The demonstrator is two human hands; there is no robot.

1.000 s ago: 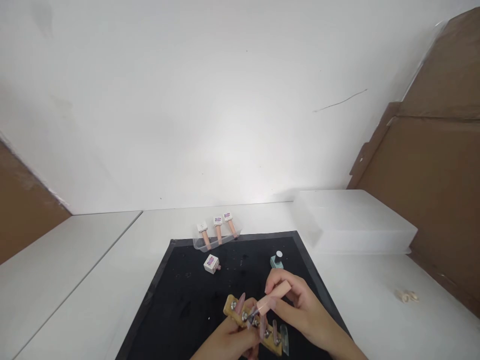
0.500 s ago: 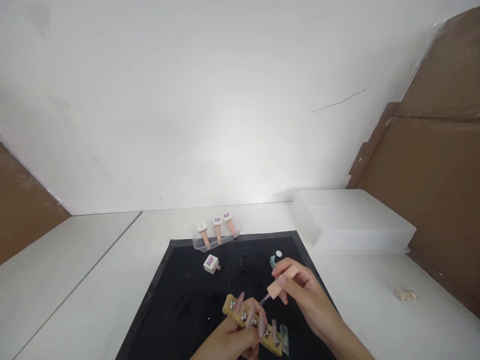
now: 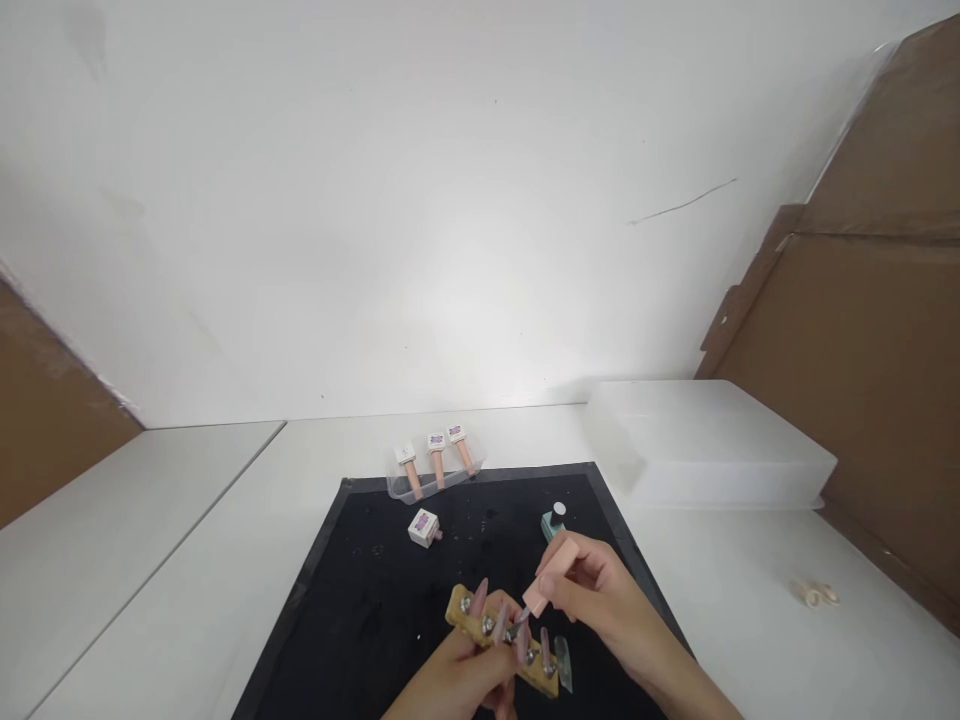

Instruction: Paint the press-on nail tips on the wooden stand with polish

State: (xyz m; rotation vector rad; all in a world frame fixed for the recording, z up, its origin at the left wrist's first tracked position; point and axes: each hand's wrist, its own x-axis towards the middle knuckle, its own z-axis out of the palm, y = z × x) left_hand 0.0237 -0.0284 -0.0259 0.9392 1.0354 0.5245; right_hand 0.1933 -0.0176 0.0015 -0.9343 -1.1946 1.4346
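Observation:
My left hand [image 3: 480, 675] grips a yellowish strip [image 3: 461, 612] with round metal studs. Several pinkish false nails [image 3: 545, 646] stand on it, and a clear one [image 3: 563, 662] sits at its right end. Between the thumb and fingers of my right hand [image 3: 592, 585] is a pink brush cap [image 3: 552, 576]. Its brush points down and left, its tip at the nails near the middle of the strip; whether it touches one I cannot tell. Behind my right hand stands a pale green bottle [image 3: 552, 525] with a white-topped dark cap.
An uncapped white bottle [image 3: 424, 528] lies on the black mat [image 3: 360, 600]. Three pink-handled bottles [image 3: 437, 458] rest in a clear tray [image 3: 405, 492] at the mat's back edge. At the right are a translucent white box [image 3: 720, 440] and small beige rings [image 3: 812, 595].
My right hand has moved slightly left, bringing the brush from behind the strip to the nails. The strip's right end has risen a little in my left hand.

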